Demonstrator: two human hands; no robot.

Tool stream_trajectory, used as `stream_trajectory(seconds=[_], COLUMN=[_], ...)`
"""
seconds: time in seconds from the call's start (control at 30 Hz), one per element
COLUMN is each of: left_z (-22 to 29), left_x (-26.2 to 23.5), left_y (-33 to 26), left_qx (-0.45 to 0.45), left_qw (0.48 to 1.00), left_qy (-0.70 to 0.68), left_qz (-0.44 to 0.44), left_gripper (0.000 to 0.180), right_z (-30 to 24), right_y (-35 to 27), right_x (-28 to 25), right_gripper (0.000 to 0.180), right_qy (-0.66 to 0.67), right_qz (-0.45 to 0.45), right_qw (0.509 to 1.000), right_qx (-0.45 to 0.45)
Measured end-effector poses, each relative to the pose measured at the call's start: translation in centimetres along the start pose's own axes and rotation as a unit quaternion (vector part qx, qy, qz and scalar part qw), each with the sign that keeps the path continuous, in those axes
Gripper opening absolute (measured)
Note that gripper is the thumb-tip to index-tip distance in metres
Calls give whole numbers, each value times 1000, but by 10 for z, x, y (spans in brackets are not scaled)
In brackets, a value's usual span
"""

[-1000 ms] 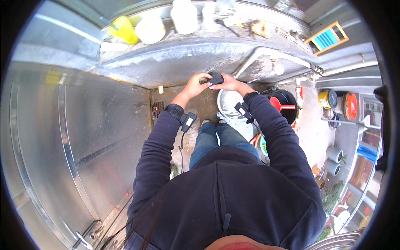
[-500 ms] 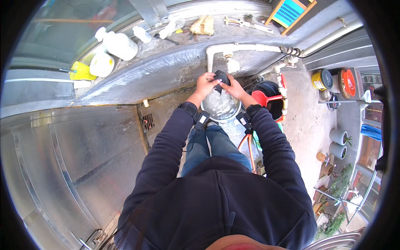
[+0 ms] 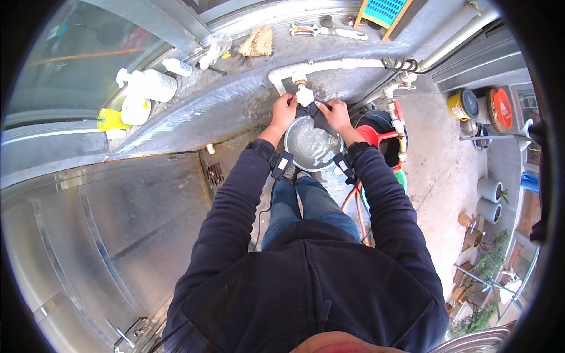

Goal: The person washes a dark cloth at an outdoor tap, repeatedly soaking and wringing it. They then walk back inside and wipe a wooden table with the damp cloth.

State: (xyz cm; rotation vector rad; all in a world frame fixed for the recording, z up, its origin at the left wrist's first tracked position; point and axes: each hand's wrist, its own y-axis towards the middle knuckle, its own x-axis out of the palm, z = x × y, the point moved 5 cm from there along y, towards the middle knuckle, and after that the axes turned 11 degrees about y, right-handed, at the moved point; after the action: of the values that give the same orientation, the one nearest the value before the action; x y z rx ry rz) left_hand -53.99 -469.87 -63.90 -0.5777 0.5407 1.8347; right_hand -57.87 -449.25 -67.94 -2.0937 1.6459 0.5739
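Note:
A dark, wet-looking cloth [image 3: 308, 110] is stretched between my hands just below the white tap handle [image 3: 304, 96]. My left hand [image 3: 282, 113] pinches its left end, fingers closed, beside the white pipe. At the other end my right hand [image 3: 335, 116] has its fingers closed on the fabric. Below them stands a round metal basin [image 3: 287, 143] with rippling, cloudy water in it. The tap's spout is hidden behind the handle and the cloth.
Right of the basin a red dipper [image 3: 369, 135] lies over a black bucket [image 3: 388, 154]. White bottles [image 3: 159, 85], a loofah-like sponge [image 3: 257, 42] and a washboard [image 3: 384, 13] line the ledge. A floor drain [image 3: 215, 173] lies at left; orange hoses [image 3: 359, 215] run by my legs.
My hands have moved apart, spreading the cloth that was bunched between them. It now hangs wider, below the tap handle. The whole view has shifted slightly.

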Motion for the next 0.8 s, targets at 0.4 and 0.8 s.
stream_trajectory(seconds=[0.4, 0.8], left_z=[-1, -21], left_x=[23, -32], left_y=[-15, 3], left_qx=[-289, -159], left_qw=[788, 972], left_qy=[-497, -171], left_qz=[-221, 11], left_gripper=[30, 16], right_z=[-2, -12], right_y=[-16, -1], right_x=[52, 54], right_gripper=[82, 26], right_qy=[390, 197], right_qz=[-180, -204], right_qw=[890, 959], right_qx=[151, -4])
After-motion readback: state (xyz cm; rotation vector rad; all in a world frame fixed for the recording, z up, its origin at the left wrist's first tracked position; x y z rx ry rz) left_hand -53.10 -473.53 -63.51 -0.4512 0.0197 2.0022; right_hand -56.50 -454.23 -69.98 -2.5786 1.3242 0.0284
